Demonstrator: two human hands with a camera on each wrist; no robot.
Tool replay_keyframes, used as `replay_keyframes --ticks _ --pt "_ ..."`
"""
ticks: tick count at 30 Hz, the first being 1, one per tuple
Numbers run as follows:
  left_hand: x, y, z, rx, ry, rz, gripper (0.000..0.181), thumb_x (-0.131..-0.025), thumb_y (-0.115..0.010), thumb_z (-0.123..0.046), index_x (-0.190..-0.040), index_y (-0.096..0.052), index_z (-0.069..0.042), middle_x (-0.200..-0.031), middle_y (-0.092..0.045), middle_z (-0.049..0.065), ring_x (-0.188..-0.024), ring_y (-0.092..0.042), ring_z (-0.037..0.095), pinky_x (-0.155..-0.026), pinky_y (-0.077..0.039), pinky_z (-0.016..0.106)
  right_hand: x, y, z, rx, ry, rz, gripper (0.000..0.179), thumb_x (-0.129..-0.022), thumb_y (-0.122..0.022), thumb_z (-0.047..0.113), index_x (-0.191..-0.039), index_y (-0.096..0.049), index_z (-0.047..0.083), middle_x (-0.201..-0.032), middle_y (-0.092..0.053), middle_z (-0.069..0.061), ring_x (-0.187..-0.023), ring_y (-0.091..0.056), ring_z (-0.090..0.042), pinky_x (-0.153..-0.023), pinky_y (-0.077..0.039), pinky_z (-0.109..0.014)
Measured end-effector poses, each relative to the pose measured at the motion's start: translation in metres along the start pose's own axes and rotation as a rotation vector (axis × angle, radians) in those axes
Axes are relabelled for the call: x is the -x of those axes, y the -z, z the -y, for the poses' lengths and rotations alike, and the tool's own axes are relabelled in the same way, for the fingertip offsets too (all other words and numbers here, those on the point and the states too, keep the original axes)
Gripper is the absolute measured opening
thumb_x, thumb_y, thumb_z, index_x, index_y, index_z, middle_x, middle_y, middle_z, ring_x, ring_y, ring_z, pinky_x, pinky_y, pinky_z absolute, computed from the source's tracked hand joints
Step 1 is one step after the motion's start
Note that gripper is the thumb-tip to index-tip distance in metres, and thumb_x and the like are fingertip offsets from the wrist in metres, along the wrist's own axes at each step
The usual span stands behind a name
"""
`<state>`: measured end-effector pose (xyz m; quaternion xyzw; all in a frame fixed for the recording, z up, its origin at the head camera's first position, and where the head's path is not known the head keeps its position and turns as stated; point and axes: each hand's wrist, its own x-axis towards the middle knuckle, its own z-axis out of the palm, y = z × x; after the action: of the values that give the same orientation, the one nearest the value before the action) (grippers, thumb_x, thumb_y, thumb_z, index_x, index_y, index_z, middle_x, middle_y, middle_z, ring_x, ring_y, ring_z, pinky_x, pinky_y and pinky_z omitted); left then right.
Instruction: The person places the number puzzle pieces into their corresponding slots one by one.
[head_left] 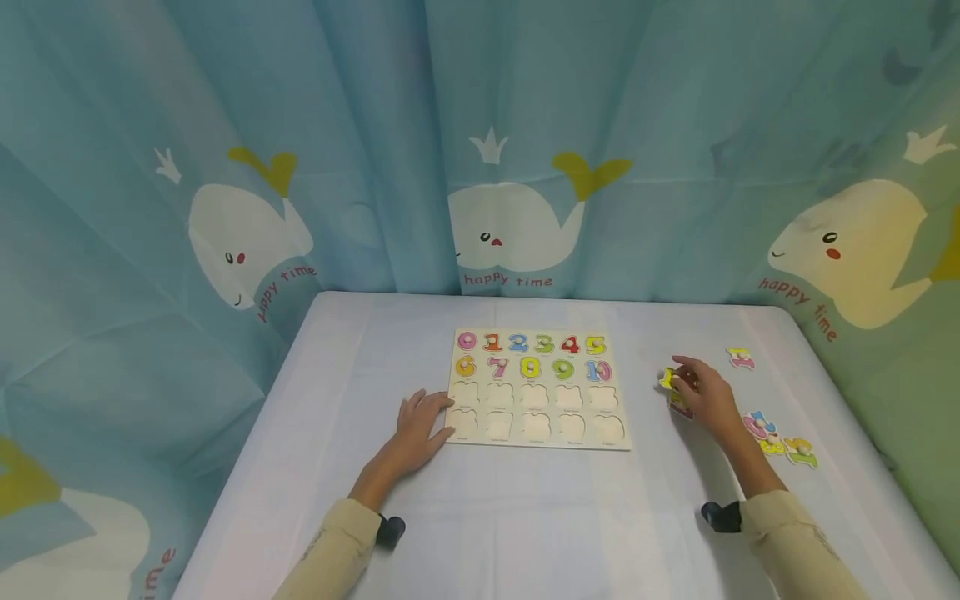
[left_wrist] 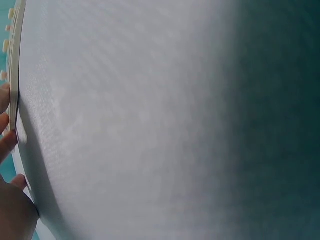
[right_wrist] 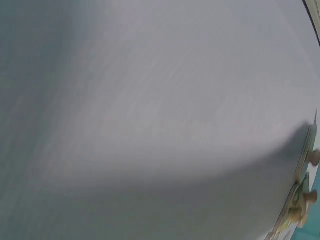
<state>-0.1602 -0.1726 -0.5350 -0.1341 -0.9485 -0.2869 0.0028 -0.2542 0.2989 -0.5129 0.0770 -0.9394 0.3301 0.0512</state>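
A wooden number puzzle board (head_left: 538, 387) lies on the table in the head view. Colourful knobbed pieces 0 to 10 fill its upper two rows, while the lower two rows show bare recesses. My left hand (head_left: 416, 429) rests at the board's left edge with fingers spread; in the left wrist view its fingers (left_wrist: 6, 145) touch that edge. To the right of the board, my right hand (head_left: 707, 400) hovers over a small cluster of knobbed number pieces (head_left: 666, 380), thumb and forefinger apart. It partly hides them. The right wrist view shows knobbed pieces (right_wrist: 304, 200) but no fingers.
Farther right lie more loose pieces: a pink and yellow one (head_left: 741, 358), a pink and blue one (head_left: 759, 425), and a yellow and green one (head_left: 801, 452). A white cloth covers the table (head_left: 525, 517). Behind it hangs a blue whale-print curtain (head_left: 390, 167).
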Motion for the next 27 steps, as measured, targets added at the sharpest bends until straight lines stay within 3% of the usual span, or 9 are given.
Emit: replay_keyframes --ticks 3,9,15,27 --pt "0.000 0.000 0.000 0.008 0.004 0.000 0.042 -0.090 -0.060 -0.019 -0.127 -0.050 -0.003 -0.137 -0.044 0.016 -0.133 -0.023 0.044 -0.104 -0.007 0.066 -0.003 -0.006 0.005 0.006 0.023 -0.004 0.038 -0.094 -0.057 0.008 -0.129 -0.049 -0.002 -0.104 -0.058 -0.019 -0.088 -0.052 -0.028 -0.070 -0.046 -0.032" --pt "-0.001 -0.001 0.002 0.001 -0.003 -0.001 0.043 -0.090 -0.061 -0.020 -0.128 -0.050 -0.003 -0.137 -0.044 0.016 -0.133 -0.023 0.044 -0.104 -0.008 0.066 -0.008 -0.018 0.011 0.009 0.054 0.007 0.037 -0.092 -0.060 0.006 -0.127 -0.051 -0.001 -0.101 -0.059 -0.016 -0.082 -0.053 -0.026 -0.057 -0.050 -0.027" --pt "-0.001 -0.001 0.001 0.002 -0.007 0.000 0.043 -0.090 -0.061 -0.020 -0.128 -0.049 -0.003 -0.137 -0.044 0.016 -0.133 -0.023 0.044 -0.104 -0.008 0.066 -0.010 -0.027 0.018 0.014 0.036 0.048 0.037 -0.092 -0.060 0.006 -0.128 -0.052 0.001 -0.103 -0.059 -0.015 -0.091 -0.053 -0.027 -0.077 -0.047 -0.042" --pt "-0.001 0.001 -0.002 -0.007 0.012 0.014 0.043 -0.090 -0.061 -0.020 -0.128 -0.049 -0.003 -0.137 -0.044 0.016 -0.133 -0.023 0.044 -0.104 -0.007 0.065 -0.010 -0.037 0.035 0.001 0.085 0.126 0.039 -0.091 -0.062 0.007 -0.128 -0.052 0.001 -0.103 -0.059 -0.014 -0.092 -0.053 -0.027 -0.078 -0.047 -0.042"
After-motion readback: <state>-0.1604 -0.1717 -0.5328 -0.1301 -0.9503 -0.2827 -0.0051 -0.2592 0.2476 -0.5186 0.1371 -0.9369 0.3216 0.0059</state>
